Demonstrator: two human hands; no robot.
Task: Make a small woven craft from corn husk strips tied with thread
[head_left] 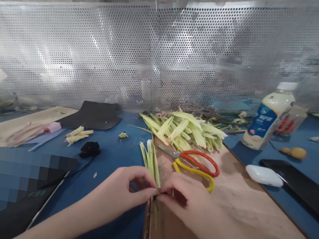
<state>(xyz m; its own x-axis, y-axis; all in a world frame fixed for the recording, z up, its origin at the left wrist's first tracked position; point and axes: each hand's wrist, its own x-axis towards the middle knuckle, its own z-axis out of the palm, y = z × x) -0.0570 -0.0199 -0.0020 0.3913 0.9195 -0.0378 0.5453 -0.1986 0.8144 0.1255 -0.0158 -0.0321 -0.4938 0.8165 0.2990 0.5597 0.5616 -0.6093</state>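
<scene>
My left hand point(136, 186) and my right hand point(182, 196) meet at the edge of a brown wooden board point(235, 196). Both pinch a small bundle of pale green leaf strips point(150, 159), which look like corn husk. The strips fan out beyond my fingertips, and a thin green end hangs below them. What exactly lies between the fingertips is too small to make out. Just past my right hand lie scissors point(197, 164) with one red and one yellow handle loop. Behind them a pile of pale green husks point(186, 130) rests on the board's far end.
A bottle point(267, 116), a white earbud case point(264, 175), a black phone point(302, 190) and a small gourd point(295, 152) stand or lie at right. Leftward are a black sheet point(92, 115), husk scraps point(78, 135) and a black corded object point(90, 149). A perforated metal screen point(111, 59) closes the back.
</scene>
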